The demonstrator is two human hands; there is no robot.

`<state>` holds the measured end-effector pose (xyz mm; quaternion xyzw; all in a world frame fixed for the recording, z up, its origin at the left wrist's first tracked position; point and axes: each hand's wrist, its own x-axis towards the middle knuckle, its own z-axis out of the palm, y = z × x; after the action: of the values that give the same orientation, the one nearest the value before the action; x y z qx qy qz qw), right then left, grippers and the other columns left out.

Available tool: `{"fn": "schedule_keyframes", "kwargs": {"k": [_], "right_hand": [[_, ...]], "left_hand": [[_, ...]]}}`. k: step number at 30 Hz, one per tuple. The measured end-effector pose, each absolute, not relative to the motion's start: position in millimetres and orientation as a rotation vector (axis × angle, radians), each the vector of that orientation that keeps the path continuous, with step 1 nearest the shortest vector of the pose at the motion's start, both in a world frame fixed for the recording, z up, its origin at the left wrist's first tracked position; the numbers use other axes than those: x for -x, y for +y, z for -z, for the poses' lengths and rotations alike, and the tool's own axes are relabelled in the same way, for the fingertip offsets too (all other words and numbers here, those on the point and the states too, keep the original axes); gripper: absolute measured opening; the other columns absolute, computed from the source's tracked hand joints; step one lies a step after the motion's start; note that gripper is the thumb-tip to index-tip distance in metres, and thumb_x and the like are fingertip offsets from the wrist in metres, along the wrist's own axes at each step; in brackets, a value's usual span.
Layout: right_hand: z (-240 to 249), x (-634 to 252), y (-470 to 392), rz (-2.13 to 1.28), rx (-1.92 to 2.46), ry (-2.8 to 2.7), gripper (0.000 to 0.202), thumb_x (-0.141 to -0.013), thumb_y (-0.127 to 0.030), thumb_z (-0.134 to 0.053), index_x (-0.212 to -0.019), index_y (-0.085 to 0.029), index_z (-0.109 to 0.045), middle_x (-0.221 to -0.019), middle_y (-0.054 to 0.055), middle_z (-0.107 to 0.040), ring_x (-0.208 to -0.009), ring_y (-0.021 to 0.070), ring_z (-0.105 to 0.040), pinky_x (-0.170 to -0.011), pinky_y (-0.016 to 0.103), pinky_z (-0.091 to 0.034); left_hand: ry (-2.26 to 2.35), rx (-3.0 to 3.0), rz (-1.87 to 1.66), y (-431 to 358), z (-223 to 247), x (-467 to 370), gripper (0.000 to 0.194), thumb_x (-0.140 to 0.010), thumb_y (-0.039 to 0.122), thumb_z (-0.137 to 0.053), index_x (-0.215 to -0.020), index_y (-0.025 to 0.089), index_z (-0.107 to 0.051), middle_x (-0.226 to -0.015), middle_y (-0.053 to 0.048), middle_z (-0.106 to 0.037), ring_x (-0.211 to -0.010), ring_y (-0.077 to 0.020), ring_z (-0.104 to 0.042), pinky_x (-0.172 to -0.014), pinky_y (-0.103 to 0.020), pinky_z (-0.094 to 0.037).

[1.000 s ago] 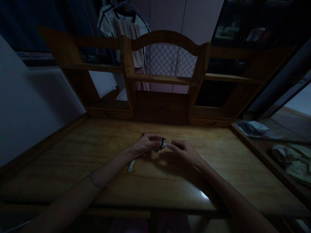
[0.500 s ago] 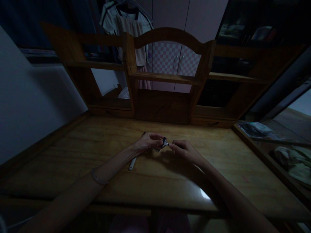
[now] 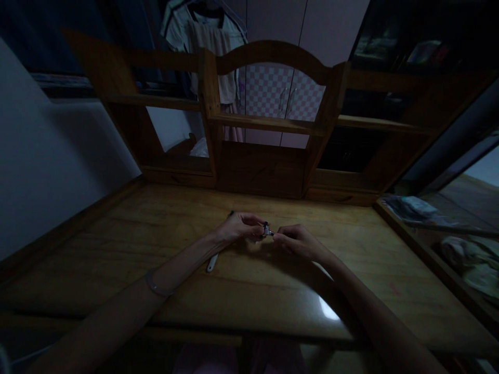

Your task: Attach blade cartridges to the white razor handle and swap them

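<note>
My left forearm reaches in from the lower left, a thin bracelet (image 3: 156,285) round it, and my left hand (image 3: 240,228) is turned inward, back of the hand upward, thumb and fingers closed on a small black-and-silver piece (image 3: 267,229). That piece sits between my two hands, above the middle of the wooden desktop (image 3: 156,223) — too small and dim for me to name more exactly. My right arm slants in from the lower right; my right hand (image 3: 299,242) has its fingers curled and its thumb pointing left, pinching the piece's thin right-hand end. My wrists angle towards each other, the fingertips of the two hands near but apart. Under my left wrist a white handle (image 3: 212,263) lies slantwise on the wood, its middle hidden — beyond the desktop stands a wooden hutch (image 3: 268,124)
</note>
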<state>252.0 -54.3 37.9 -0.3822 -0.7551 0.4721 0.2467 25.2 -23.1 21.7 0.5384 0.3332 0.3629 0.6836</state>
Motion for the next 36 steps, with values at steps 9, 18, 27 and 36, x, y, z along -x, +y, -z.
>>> {"fn": "schedule_keyframes", "kwargs": {"k": [9,18,27,36], "right_hand": [[-48,-256,-56,-1.284,1.023,-2.138,0.044,-0.089,-0.052,-0.046,-0.080,-0.012,-0.064,-0.065,0.000,-0.050,-0.056,0.0090,-0.041,-0.050,0.022,-0.030],[-42,-251,-54,-1.132,1.079,-2.082,0.044,-0.087,-0.052,-0.048,-0.073,-0.013,-0.061,-0.064,-0.001,-0.050,-0.058,0.0101,-0.043,-0.051,0.022,-0.031],[-41,-252,-52,-1.034,1.092,-2.124,0.045,-0.090,-0.051,-0.044,-0.076,-0.013,-0.063,-0.065,0.000,-0.053,-0.059,0.0106,-0.045,-0.054,0.023,-0.033],[-40,-251,-54,-0.980,1.116,-2.140,0.047,-0.090,-0.054,-0.043,-0.074,-0.013,-0.062,-0.064,0.000,-0.050,-0.059,0.0106,-0.043,-0.053,0.022,-0.032]], "left_hand": [[0.749,-1.303,-0.802,-29,-28,-24,0.030,-0.063,0.027,-0.079,-0.088,0.012,-0.072,-0.084,-0.009,-0.073,-0.072,-0.0160,-0.067,-0.071,-0.029,-0.052],[0.791,-1.242,-0.891,-28,-23,-29,0.035,-0.062,0.029,-0.081,-0.090,0.013,-0.067,-0.085,-0.007,-0.071,-0.073,-0.0161,-0.067,-0.069,-0.030,-0.054],[0.761,-1.260,-0.845,-25,-21,-28,0.036,-0.068,0.030,-0.077,-0.099,0.013,-0.068,-0.095,-0.010,-0.071,-0.082,-0.0182,-0.067,-0.077,-0.033,-0.054],[0.815,-1.277,-0.847,-22,-16,-29,0.039,-0.064,0.032,-0.080,-0.095,0.013,-0.065,-0.092,-0.009,-0.070,-0.076,-0.0169,-0.066,-0.066,-0.030,-0.056]]}}
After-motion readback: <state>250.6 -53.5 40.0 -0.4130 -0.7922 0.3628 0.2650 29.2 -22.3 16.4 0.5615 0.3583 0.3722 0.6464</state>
